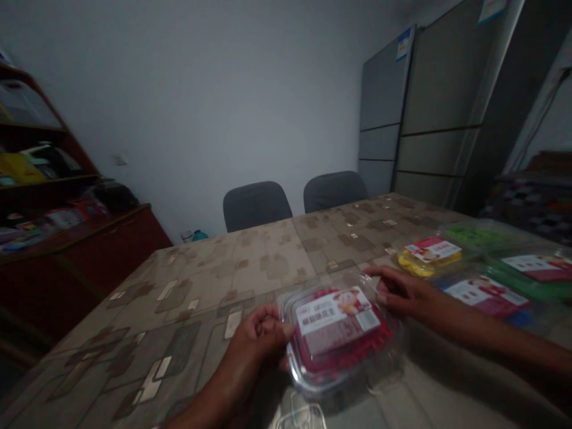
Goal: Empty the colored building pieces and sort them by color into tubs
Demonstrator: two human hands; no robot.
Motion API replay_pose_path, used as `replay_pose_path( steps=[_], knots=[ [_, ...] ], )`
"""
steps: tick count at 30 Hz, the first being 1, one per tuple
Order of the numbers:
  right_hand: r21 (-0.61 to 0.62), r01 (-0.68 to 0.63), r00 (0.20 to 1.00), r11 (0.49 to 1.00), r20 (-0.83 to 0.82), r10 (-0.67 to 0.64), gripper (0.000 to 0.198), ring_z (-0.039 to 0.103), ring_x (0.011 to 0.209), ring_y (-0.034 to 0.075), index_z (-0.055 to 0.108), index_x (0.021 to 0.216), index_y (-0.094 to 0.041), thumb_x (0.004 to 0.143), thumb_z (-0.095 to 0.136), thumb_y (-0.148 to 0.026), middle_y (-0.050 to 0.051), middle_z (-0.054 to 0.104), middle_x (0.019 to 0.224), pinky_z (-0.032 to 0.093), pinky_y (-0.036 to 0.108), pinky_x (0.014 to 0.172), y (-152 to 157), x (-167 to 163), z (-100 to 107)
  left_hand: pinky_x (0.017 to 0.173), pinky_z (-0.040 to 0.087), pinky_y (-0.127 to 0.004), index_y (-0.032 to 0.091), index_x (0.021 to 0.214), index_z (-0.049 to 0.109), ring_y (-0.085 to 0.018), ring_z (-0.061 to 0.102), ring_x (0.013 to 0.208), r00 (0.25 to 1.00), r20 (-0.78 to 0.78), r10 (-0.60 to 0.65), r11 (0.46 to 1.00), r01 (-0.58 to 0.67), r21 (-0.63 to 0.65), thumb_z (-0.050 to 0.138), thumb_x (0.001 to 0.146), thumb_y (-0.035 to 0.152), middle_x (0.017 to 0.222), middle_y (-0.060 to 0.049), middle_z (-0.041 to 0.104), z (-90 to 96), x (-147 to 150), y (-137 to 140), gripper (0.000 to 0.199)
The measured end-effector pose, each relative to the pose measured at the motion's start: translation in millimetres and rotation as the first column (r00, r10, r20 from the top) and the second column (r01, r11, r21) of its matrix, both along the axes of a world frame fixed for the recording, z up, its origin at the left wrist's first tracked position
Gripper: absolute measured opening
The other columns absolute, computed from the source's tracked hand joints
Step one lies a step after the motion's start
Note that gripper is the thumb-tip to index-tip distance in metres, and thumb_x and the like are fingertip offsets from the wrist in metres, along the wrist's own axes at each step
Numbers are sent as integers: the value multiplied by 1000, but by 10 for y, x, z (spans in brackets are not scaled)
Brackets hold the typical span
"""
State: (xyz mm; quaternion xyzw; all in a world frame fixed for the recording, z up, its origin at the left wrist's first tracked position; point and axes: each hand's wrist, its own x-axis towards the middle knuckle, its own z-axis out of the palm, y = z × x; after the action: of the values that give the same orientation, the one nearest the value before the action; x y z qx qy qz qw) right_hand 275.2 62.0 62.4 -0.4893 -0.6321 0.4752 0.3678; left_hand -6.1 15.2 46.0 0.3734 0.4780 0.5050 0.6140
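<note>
At lower centre, left hand (pixel 255 341) and right hand (pixel 400 291) pinch a clear plastic box (pixel 339 330), probably light and flexible, by its likely sturdier rim.

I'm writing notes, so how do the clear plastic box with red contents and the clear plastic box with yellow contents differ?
The clear plastic box with red contents is held by the left hand and right hand, whereas the clear plastic box with yellow contents sits on the patterned brown tabletop. The red box is nearer and looks larger; the yellow box is farther back. Both have printed labels on top.
</note>
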Motion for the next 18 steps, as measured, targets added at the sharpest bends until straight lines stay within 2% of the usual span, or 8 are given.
replay_pose_path(
  steps=[3,5,7,8,11,15,18],
  knots=[
    [161,68,993,985,85,-82,38,52,55,14,67,108,-17,73,71,-30,-4,59,63,39,25,51,464,135,170,45,47,-20,15,83,56,-9,56,46,997,-79,27,997,-21,70,79,71,15,59,5,61,265,261,419,26],
    [201,105,985,974,116,-130,31,54,57,13,67,105,-17,74,69,-22,-4,61,65,41,25,55,805,252,273,50,49,-20,14,91,57,-10,58,52,994,-100,33,996,-24,88,72,79,10,66,4,63,375,458,738,19],
    [218,141,969,966,168,-179,25,55,58,12,66,103,-17,78,65,-15,-3,62,65,42,24,56,1144,386,357,56,54,-26,14,104,60,-12,62,64,991,-124,44,996,-34,83,63,90,21,87,0,66,429,671,1071,16],
    [223,159,957,962,206,-206,24,55,56,12,66,103,-16,79,65,-13,-4,61,64,42,23,55,1305,457,390,64,57,-31,15,111,60,-15,65,75,990,-132,51,996,-41,80,61,92,26,100,-4,66,440,783,1237,22],
    [225,207,896,952,347,-277,22,56,57,11,65,103,-13,81,67,-11,-3,63,67,45,24,57,1735,674,437,79,57,-42,17,121,57,-22,65,96,986,-147,78,996,-70,59,60,93,30,119,-8,63,418,1124,1702,31],
    [180,220,787,959,547,-284,25,65,82,17,61,113,-15,93,61,-29,5,66,103,55,34,72,2133,953,363,83,55,-45,18,123,57,-24,64,101,985,-148,89,996,-88,15,60,92,31,123,-9,61,302,1540,2170,33],
    [147,221,702,964,662,-262,30,64,96,21,59,120,-17,94,59,-33,7,63,118,56,41,81,2302,1157,245,84,55,-45,18,122,57,-24,64,102,988,-135,78,996,-82,-27,60,92,31,123,-9,61,180,1803,2393,33]
  ],
)
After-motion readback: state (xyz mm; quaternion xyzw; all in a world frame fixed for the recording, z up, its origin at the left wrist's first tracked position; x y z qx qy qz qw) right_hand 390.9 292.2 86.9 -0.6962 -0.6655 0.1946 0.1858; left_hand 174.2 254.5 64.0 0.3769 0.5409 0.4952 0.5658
